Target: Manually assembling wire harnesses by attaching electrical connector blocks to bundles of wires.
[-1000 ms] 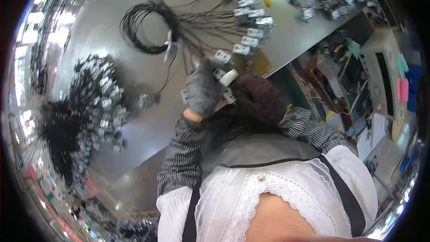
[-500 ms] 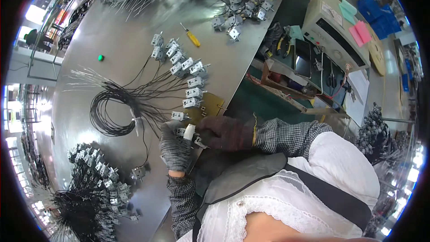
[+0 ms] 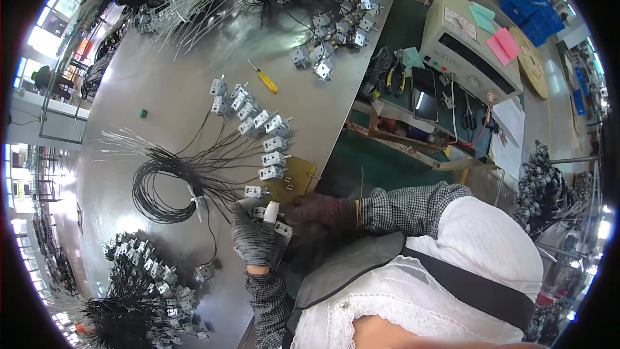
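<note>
A metal table [image 3: 310,123] spread out in front of the person, and beyond its edge, towards 2 o'clock from the hands, stood a beige instrument box [image 3: 475,45]. At 8 o'clock lay a heap of grey blocks and black wires [image 3: 132,307]. A black cable coil [image 3: 152,194], tied with a white strip, lay between 9 and 10 o'clock, its leads fanning out to a curved row of grey blocks [image 3: 272,144] that stretched up to 12 o'clock. The left hand [image 3: 252,236], in a grey glove, had its fingers bent, pinching a small block [image 3: 259,212] at the table's near edge. At its 3 o'clock, the right hand [image 3: 323,212], in a dark red glove, was curled and blurred; whether it gripped anything could not be told. A yellow screwdriver [image 3: 266,81] lay farther off at 12 o'clock. A white cylindrical piece [image 3: 271,212] sat between the hands, and a green cap [image 3: 143,114] at 10 o'clock.
</note>
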The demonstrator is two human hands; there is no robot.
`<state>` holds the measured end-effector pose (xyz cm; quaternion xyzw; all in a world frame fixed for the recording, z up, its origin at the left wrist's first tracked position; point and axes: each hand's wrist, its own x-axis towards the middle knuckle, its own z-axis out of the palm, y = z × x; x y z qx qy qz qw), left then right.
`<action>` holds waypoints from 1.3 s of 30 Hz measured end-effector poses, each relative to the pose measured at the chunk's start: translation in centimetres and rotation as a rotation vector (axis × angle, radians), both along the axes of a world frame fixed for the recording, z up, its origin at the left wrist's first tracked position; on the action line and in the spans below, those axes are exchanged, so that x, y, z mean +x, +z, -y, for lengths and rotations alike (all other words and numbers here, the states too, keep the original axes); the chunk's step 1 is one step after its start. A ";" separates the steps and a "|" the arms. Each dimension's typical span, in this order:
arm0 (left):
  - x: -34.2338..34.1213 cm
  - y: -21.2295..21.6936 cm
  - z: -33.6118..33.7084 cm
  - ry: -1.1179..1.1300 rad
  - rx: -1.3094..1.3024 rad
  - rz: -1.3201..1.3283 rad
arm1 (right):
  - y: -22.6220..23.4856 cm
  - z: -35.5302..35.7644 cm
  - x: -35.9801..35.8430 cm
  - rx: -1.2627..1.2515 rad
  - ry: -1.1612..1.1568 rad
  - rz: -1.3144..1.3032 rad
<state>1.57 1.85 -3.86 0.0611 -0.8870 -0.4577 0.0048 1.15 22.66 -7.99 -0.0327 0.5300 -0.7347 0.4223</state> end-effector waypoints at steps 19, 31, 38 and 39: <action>0.3 0.0 0.6 -0.075 0.187 0.015 | -1.8 -2.8 -1.0 0.080 -0.054 -1.045; 1.2 0.2 2.6 -0.044 0.015 0.034 | -2.6 0.6 -7.2 0.015 -0.070 -1.114; 2.6 -0.4 4.3 -0.033 0.318 0.046 | -2.2 1.9 -10.2 0.173 -0.172 -0.867; 2.4 -0.5 3.8 -0.119 0.182 0.000 | -3.3 1.8 -10.9 0.234 -0.120 -0.941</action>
